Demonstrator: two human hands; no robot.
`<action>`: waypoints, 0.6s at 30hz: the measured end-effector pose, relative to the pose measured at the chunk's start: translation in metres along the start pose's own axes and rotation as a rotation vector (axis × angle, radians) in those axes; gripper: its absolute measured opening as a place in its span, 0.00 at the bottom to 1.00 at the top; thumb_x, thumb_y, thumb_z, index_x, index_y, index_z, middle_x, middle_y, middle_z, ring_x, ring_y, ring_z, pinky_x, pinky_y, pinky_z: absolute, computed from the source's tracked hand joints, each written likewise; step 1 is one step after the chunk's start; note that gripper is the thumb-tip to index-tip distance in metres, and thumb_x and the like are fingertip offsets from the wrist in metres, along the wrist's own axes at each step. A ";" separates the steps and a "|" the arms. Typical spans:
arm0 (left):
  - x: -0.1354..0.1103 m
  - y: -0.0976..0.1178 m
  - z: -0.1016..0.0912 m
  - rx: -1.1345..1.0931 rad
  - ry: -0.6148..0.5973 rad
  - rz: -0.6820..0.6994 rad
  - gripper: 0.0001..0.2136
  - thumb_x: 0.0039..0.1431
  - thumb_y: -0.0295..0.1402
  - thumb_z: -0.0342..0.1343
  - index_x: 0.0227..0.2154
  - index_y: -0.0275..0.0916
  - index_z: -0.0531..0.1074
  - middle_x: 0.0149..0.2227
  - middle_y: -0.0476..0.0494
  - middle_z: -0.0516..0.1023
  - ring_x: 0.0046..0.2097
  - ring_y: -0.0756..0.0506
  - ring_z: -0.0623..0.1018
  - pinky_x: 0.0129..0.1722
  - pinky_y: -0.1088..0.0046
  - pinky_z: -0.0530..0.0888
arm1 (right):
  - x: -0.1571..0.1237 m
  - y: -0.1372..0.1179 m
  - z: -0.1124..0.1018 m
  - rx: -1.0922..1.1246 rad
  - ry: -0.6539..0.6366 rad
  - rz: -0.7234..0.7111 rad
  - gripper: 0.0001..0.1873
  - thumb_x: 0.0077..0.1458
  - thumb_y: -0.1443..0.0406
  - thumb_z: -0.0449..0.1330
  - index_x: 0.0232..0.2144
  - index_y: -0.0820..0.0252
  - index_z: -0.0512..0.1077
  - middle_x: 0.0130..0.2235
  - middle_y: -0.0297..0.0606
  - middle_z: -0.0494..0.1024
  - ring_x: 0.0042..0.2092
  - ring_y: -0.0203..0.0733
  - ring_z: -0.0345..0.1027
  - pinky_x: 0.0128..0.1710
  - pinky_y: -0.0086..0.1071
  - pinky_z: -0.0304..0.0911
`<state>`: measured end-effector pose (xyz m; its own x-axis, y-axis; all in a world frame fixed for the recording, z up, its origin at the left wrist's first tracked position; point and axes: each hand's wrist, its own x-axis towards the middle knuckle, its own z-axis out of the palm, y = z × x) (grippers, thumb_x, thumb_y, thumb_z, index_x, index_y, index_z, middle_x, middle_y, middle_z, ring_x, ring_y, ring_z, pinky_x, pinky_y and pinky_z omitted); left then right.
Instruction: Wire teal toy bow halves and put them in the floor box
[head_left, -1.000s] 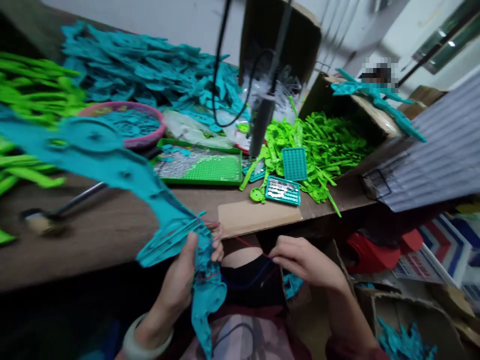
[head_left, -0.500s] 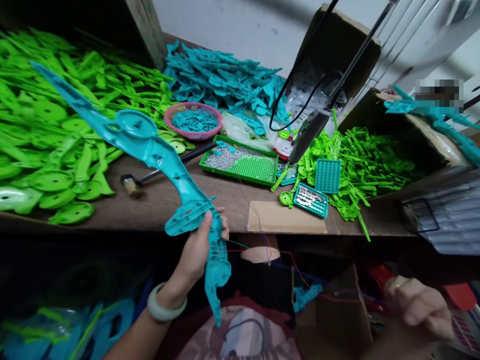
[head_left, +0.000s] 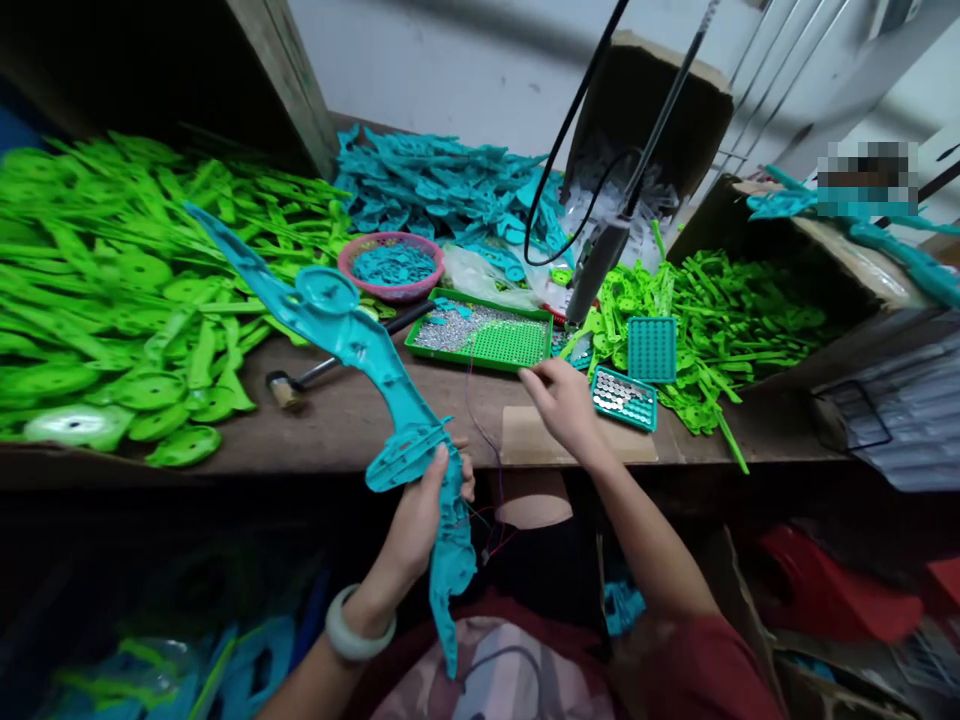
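My left hand (head_left: 416, 520) is wrapped round the narrow lower section of a teal bow-shaped plastic shell (head_left: 382, 365), its ribbed inner side facing up. The shell slants from the upper left down to my lap. Thin red and blue wires (head_left: 499, 490) hang near the lower section, and their ends are hard to make out. Over the table, my right hand (head_left: 562, 405) is at the front right corner of a green tray (head_left: 480, 352) of small metal pieces, fingers bent and together. Whatever those fingers hold, if anything, is hidden.
Beside the right hand lie a small teal tray (head_left: 624, 398) of round metal discs and a cardboard piece (head_left: 517, 440). A hammer (head_left: 285, 388) rests at left. A pink basket (head_left: 390, 290), heaps of green parts (head_left: 135, 300) and teal parts (head_left: 450, 190) lie behind. An electric screwdriver (head_left: 596, 270) hangs above.
My right hand has come from the lower right, where wires stretched toward it, up to the green tray. The wires now hang slack. In the picture, my left hand and the shell have shifted slightly right.
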<state>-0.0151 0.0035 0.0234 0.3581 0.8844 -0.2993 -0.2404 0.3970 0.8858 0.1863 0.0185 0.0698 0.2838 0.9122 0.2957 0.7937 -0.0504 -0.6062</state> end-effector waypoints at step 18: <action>-0.007 0.025 -0.036 0.211 0.117 0.263 0.13 0.53 0.41 0.64 0.36 0.39 0.72 0.33 0.47 0.78 0.33 0.46 0.76 0.39 0.70 0.72 | 0.011 -0.033 0.017 0.440 -0.707 -0.330 0.07 0.50 0.74 0.56 0.24 0.61 0.68 0.30 0.32 0.72 0.35 0.37 0.67 0.38 0.29 0.60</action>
<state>-0.0558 0.0159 0.0349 0.1998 0.9766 -0.0793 -0.1149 0.1037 0.9880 0.1541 0.0374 0.0807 -0.4355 0.8975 0.0692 0.4568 0.2866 -0.8421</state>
